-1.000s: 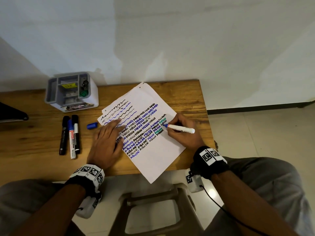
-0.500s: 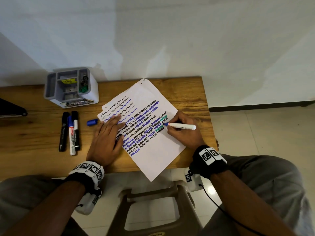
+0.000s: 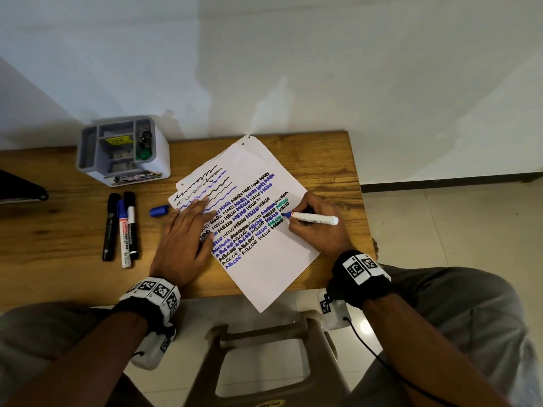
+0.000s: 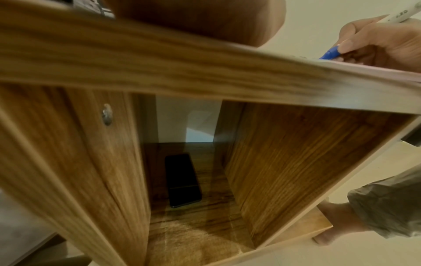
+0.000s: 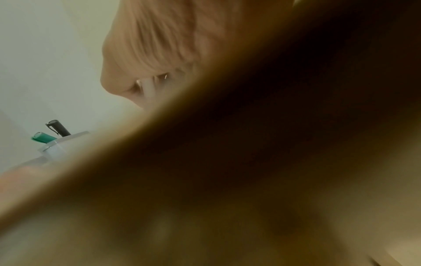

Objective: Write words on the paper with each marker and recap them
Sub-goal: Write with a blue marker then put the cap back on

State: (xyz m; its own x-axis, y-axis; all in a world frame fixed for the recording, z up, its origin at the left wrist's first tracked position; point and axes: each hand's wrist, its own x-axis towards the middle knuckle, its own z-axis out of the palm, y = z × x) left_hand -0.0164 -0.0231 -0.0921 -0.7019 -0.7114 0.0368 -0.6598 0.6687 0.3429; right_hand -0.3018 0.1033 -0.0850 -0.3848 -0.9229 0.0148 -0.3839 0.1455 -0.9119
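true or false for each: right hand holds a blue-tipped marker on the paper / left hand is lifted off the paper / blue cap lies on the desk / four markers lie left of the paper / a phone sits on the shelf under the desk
1. The right hand holds a blue-tipped marker on the paper. True.
2. The left hand is lifted off the paper. False: it lies flat on the paper's left part.
3. A blue cap lies on the desk. True.
4. Four markers lie left of the paper. False: three markers lie there side by side.
5. A phone sits on the shelf under the desk. True.
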